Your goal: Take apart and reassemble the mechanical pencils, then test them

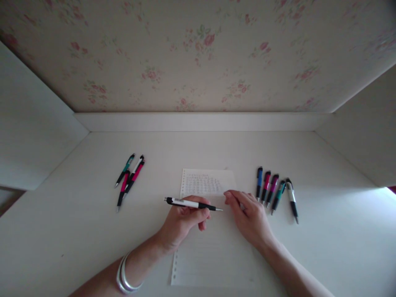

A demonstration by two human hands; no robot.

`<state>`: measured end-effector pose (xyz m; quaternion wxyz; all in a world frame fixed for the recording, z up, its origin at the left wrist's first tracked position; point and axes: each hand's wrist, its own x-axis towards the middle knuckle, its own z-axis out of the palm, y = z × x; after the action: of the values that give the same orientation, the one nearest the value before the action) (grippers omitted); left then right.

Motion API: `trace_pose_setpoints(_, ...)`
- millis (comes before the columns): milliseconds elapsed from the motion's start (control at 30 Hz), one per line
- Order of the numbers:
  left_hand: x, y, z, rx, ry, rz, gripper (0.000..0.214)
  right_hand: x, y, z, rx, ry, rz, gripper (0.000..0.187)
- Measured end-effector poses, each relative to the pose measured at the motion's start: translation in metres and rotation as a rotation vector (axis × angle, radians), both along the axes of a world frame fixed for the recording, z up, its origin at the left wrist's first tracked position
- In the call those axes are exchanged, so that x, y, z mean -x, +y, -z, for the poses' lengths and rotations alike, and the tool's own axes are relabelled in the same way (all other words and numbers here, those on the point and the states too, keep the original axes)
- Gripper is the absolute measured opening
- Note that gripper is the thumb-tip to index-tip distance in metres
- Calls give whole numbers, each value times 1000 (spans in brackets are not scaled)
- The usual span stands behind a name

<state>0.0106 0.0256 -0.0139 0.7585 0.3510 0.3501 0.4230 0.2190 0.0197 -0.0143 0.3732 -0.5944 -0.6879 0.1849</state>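
Observation:
My left hand [185,220] holds a white and black ballpoint pen [188,203] between thumb and fingers. The pen lies nearly level, its metal tip pointing right, above the sheet of paper [213,260]. Handwritten lines fill the upper part of this sheet, and punched holes run down its left edge. At the sheet's right side rests my right hand [250,216], its fingers curled and thumb and forefinger close together, with nothing visible in them. Just beyond it lies a row of several pens, among them a blue pen [259,183] and a white and black pen [291,200].
To the left, several pens lie in a loose, overlapping group, including a teal pen [125,170] and a pink pen [134,179]. The white desk [93,247] ends at a low back ledge [201,122] under floral wallpaper. White panels stand at both sides.

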Motion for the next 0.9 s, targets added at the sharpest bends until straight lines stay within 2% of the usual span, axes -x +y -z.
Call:
trace_pose_setpoints(133,0,-1,3,-7,19,13,26,4,-8,-9,171,254,13,50)
trace_pose_setpoints(233,0,-1,3,6,43,13,28,12,-15,-10,227,375,-17,55)
trace_pose_setpoints(433,1,-1,-2,1,127,27,34,20,-16,-7,361,395,-170,53)
trace_pose_setpoints(900,-2,1,-12,-45,211,74,32,15,-16,-7,346,468,-243,47)
